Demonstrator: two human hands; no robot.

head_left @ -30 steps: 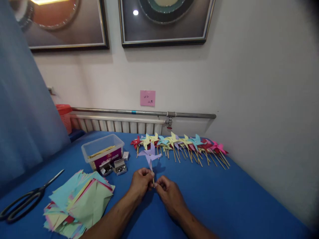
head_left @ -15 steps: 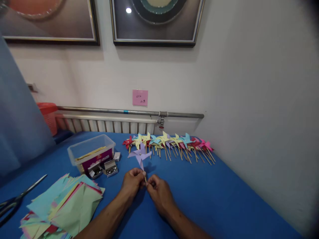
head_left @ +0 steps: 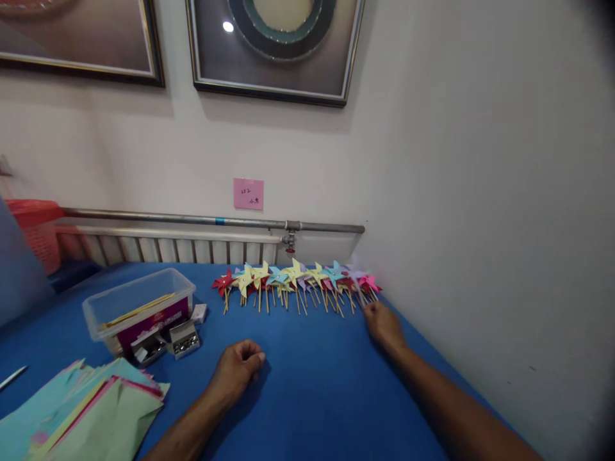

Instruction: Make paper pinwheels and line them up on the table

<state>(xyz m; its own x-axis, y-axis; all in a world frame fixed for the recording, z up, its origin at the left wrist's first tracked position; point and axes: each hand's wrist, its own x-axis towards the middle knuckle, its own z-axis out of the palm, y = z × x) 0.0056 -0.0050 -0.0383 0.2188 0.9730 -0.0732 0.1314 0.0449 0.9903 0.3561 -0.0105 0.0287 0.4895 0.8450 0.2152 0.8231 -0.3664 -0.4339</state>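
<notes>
Right hand [head_left: 384, 326] is pinching the stick [head_left: 362, 298] of a purple pinwheel [head_left: 356, 275], blurring at the far right end of the pinwheel row [head_left: 295, 274]. Left hand [head_left: 235, 371] is curling at near left, thumb pressing to fingers, nothing showing between. Paper is looking light, crease-prone; the stiffer stick is seeming the safer hold.

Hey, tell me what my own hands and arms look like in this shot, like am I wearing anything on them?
Both your left hand and right hand are ungloved. No sleeve shows on either forearm, and neither wrist has a visible watch or bracelet. I can't make out any rings or markings.
</notes>
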